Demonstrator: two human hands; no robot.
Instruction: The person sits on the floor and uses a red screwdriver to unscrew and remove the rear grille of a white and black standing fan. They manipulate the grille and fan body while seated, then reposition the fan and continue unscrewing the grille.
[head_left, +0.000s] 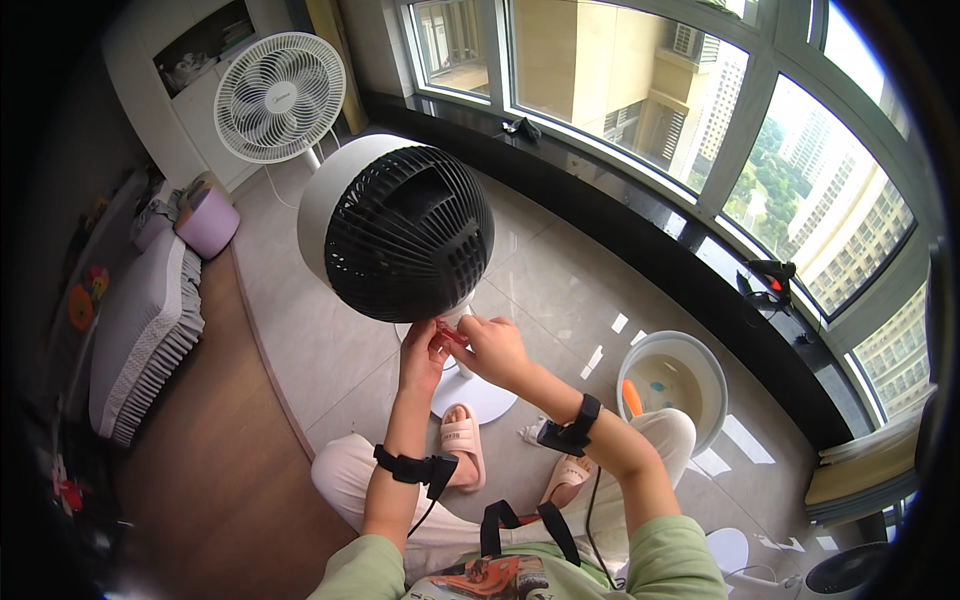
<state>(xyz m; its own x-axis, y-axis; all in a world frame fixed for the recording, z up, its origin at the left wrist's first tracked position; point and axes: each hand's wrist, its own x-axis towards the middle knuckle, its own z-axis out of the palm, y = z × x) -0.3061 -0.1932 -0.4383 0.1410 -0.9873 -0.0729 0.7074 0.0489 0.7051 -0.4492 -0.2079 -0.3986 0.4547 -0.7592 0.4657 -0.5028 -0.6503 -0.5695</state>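
In front of me stands a pedestal fan with a round head, its black slatted grille turned toward me and its white shell on the far left side. Just below the head, at the fan's neck, my left hand and my right hand meet. Between their fingers is a small red, shiny object; both hands grip it, and its exact kind is hidden by the fingers. Under my hands the fan's white round base rests on the floor tiles.
A second white fan stands behind. To the right is a bucket of water with an orange-handled thing inside. Crumpled white tissue lies by my foot. A black sill carries a hair-dryer-like tool. Pillows lie left.
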